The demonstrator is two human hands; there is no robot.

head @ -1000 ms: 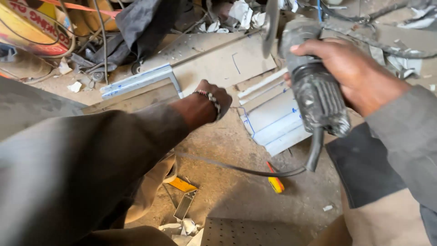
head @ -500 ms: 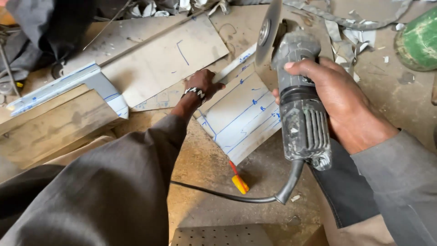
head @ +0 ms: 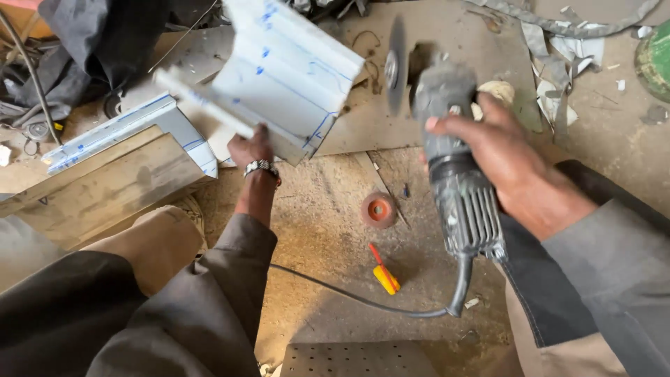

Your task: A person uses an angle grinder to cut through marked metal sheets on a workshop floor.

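Note:
My left hand [head: 252, 152] grips a folded white sheet-metal piece [head: 286, 66] marked with blue lines and holds it lifted, tilted above the floor. A watch sits on that wrist. My right hand [head: 504, 157] is closed around the body of a grey angle grinder [head: 453, 178]. Its thin cutting disc [head: 396, 64] stands edge-on just right of the metal piece, apart from it. The grinder's black cord [head: 363, 300] loops down across the floor.
A small orange grinding disc [head: 378, 209] and a yellow-handled screwdriver [head: 384, 276] lie on the dusty floor. Wooden boards [head: 105, 188] and a white metal strip [head: 118, 132] lie left. Metal scraps [head: 558, 49] lie top right, a perforated plate [head: 356, 359] at the bottom.
My left hand has picked the white metal piece off the floor and raised it up and to the left. The grinder stayed in my right hand, its disc now beside the piece.

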